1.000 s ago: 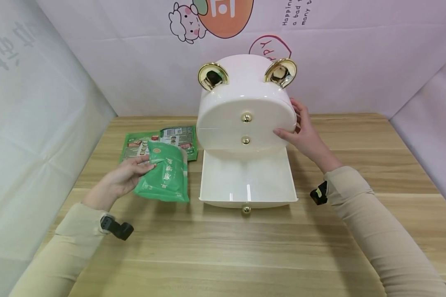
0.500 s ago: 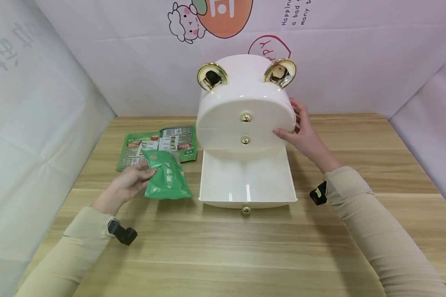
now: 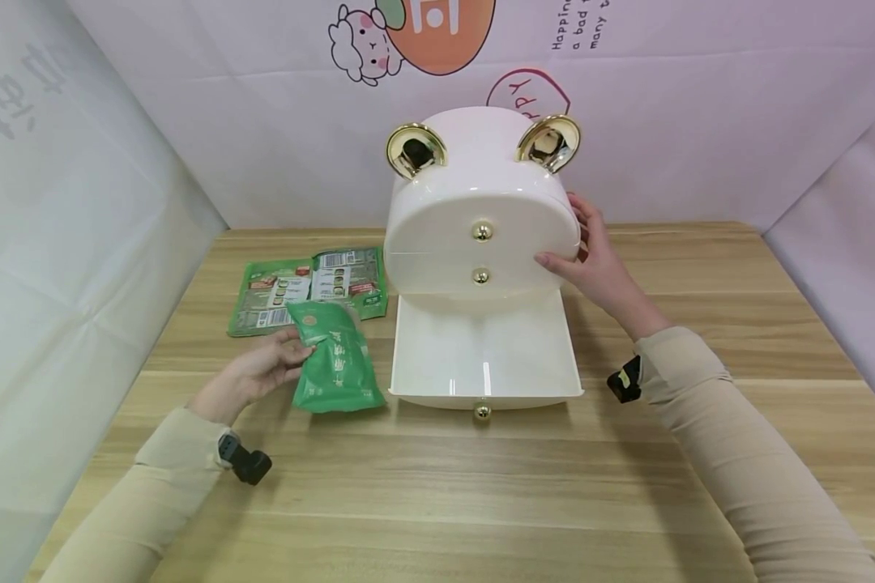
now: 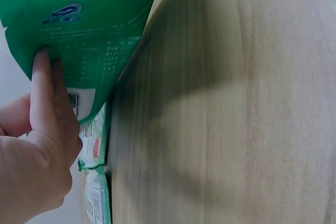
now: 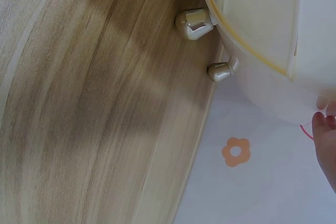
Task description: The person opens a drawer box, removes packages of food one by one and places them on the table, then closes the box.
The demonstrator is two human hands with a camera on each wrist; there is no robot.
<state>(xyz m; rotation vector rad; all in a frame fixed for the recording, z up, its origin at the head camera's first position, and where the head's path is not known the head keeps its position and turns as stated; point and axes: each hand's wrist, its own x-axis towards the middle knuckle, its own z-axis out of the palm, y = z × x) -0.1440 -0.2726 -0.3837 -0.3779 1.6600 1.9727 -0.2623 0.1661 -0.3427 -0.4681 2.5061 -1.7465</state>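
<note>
My left hand (image 3: 262,370) pinches a plump green food bag (image 3: 339,364) by its left edge, close over the table and just left of the pulled-out drawer (image 3: 445,348). In the left wrist view the back of the bag (image 4: 100,19) shows fine print, with fingers (image 4: 44,95) pressed against it. A glossy white drawer box (image 3: 437,227) with gold ears and gold knobs stands at the back. Its bottom drawer is out and bare inside, while the two upper fronts are closed. My right hand (image 3: 603,271) grips the box's right side, thumb on the front and fingers round the side.
Two flat green-edged food packets (image 3: 273,295) lie overlapping on the wooden table (image 3: 437,494), left of the box. Short gold feet (image 5: 194,23) hold the box off the tabletop. A white printed cloth (image 3: 277,129) hangs behind and at both sides.
My left hand has carried the green bag slightly right and toward the table's front, turning it on the way and uncovering more of the flat packets. My right hand stays on the box.
</note>
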